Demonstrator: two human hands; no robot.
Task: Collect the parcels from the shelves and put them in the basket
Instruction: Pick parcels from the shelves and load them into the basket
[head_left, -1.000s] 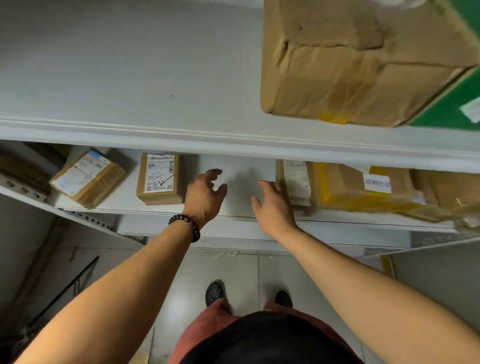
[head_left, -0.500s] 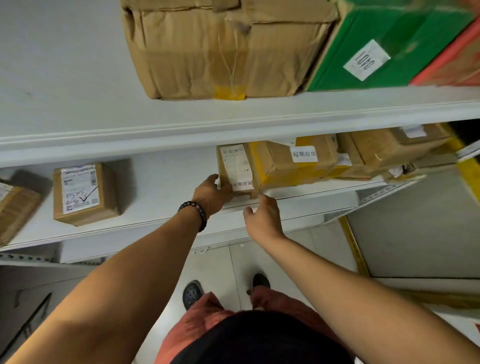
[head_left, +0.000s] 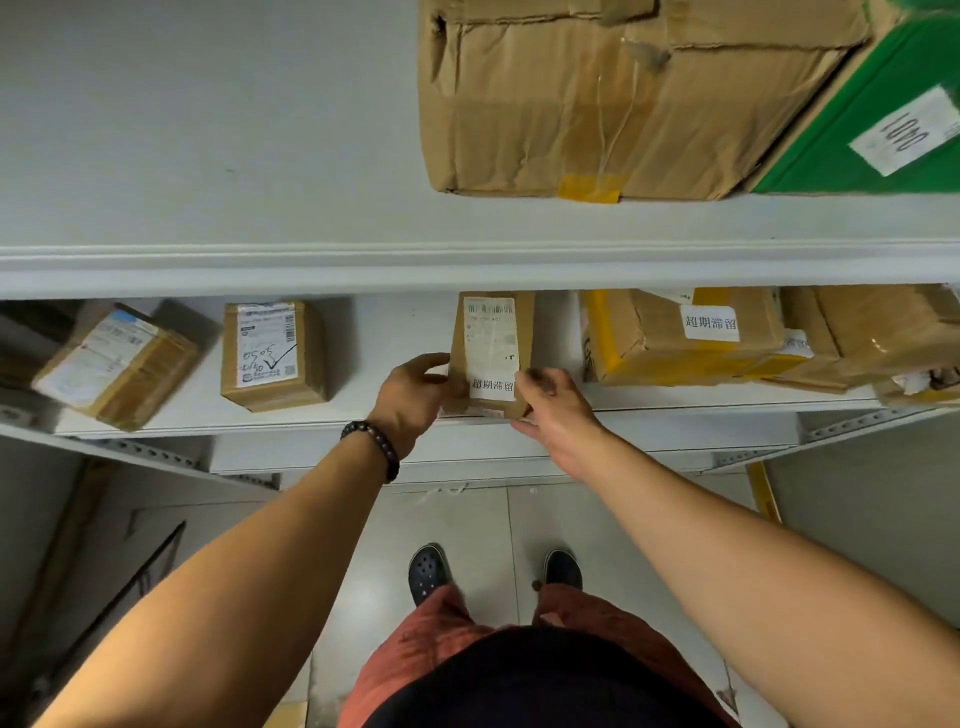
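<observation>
A small brown cardboard parcel (head_left: 493, 332) with a white label lies at the front edge of the lower white shelf (head_left: 363, 332). My left hand (head_left: 413, 397) grips its left side and my right hand (head_left: 553, 415) grips its right front corner. Left of it on the same shelf sit a small labelled parcel (head_left: 272, 356) with a handwritten tick and a tilted labelled parcel (head_left: 117, 364). To the right lies a parcel with yellow tape (head_left: 680, 335) and more brown parcels (head_left: 872, 332). No basket is in view.
The upper white shelf (head_left: 208, 156) carries a large crumpled brown box (head_left: 613, 98) and a green box (head_left: 878, 124). Below are grey floor tiles (head_left: 493, 514), my two dark shoes and a dark rod (head_left: 130, 587) leaning at the lower left.
Both hands reached to the labelled parcel beside the yellow-taped one, took hold of it and drew it left, apart from that parcel. The view swung back to the left.
</observation>
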